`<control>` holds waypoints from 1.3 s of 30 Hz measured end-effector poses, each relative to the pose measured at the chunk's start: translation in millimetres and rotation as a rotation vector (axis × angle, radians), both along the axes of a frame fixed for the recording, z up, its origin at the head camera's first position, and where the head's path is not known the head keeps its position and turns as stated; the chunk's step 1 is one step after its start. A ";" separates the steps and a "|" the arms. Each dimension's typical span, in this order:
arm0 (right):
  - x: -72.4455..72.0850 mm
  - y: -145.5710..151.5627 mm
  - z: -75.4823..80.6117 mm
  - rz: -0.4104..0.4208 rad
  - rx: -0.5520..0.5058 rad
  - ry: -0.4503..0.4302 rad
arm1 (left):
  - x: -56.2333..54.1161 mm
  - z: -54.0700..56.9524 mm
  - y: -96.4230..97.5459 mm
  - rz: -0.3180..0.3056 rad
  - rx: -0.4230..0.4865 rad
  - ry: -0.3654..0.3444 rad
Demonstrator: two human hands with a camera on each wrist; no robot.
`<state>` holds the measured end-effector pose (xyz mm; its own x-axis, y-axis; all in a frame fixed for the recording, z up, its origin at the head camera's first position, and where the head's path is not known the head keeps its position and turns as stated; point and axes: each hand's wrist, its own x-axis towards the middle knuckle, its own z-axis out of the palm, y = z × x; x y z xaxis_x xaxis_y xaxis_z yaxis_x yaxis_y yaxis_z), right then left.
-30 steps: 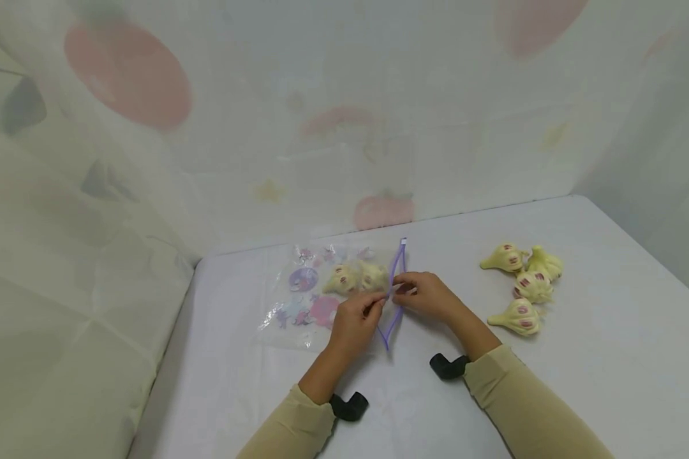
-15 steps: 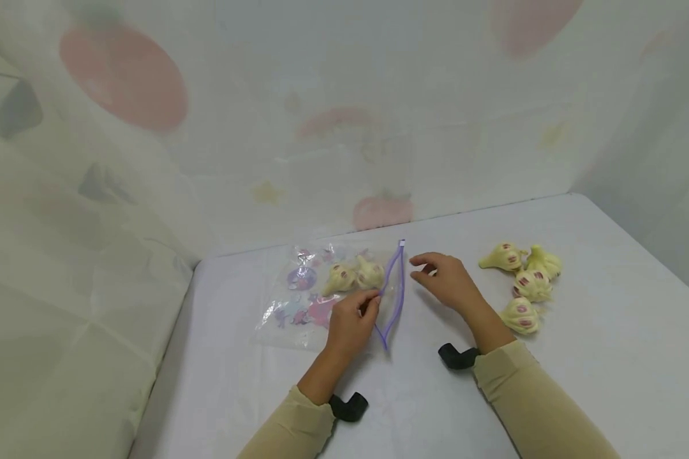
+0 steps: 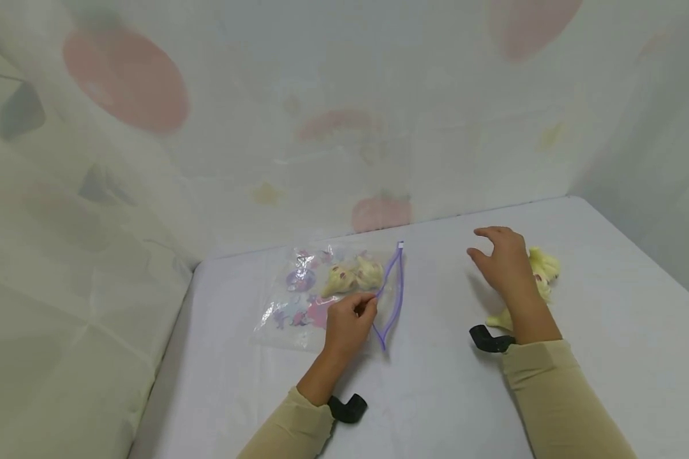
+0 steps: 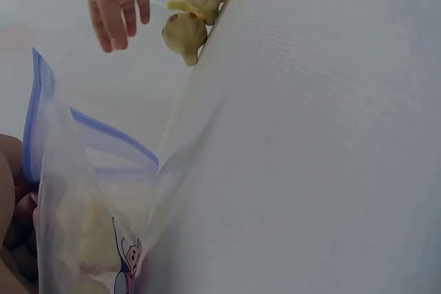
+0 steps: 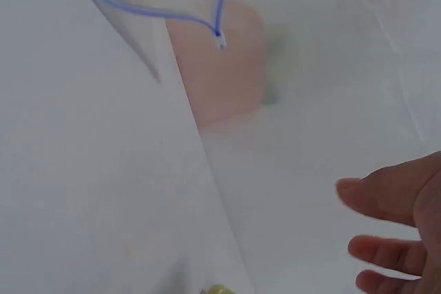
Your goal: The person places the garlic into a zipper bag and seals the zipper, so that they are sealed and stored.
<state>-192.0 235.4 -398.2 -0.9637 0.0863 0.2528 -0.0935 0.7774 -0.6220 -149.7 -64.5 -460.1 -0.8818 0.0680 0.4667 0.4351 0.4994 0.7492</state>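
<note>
White table (image 3: 430,401); pale fruit-printed sheeting (image 3: 344,70) behind; clear bag (image 3: 317,313) lying on top.

No words, brand, number or sign can be read on the printed plastic bag (image 3: 317,312) or elsewhere.

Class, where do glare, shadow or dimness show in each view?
In the head view, glare on the clear bag, soft shadow below the right hand; in the left wrist view, dimness, faint ripple pattern across the white table; in the right wrist view, dimness too.
</note>
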 end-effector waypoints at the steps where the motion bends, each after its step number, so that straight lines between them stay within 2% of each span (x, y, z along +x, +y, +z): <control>1: -0.5 2.9 -0.7 -0.001 0.013 -0.023 | 0.1 0.1 0.0 0.003 0.004 -0.011; 8: -7.2 8.4 -10.3 0.086 0.077 -0.156 | -1.9 -1.2 0.8 0.010 0.038 -0.057; 15: -5.8 9.8 -12.1 0.072 0.076 -0.230 | -2.5 -3.8 2.9 0.002 0.077 -0.076; 19: -4.7 12.1 -13.9 0.096 0.052 -0.217 | -1.9 -3.3 4.0 -0.008 0.089 -0.089; 23: -6.1 12.3 -17.4 0.112 0.072 -0.178 | -1.7 -2.5 3.3 -0.011 0.087 -0.089; 33: -11.4 14.0 -24.4 0.083 0.127 -0.099 | -3.5 -5.5 -0.4 -0.006 0.095 -0.049; 39: -10.1 19.9 -24.7 0.016 0.138 -0.117 | -5.1 -6.1 2.9 -0.027 0.099 -0.041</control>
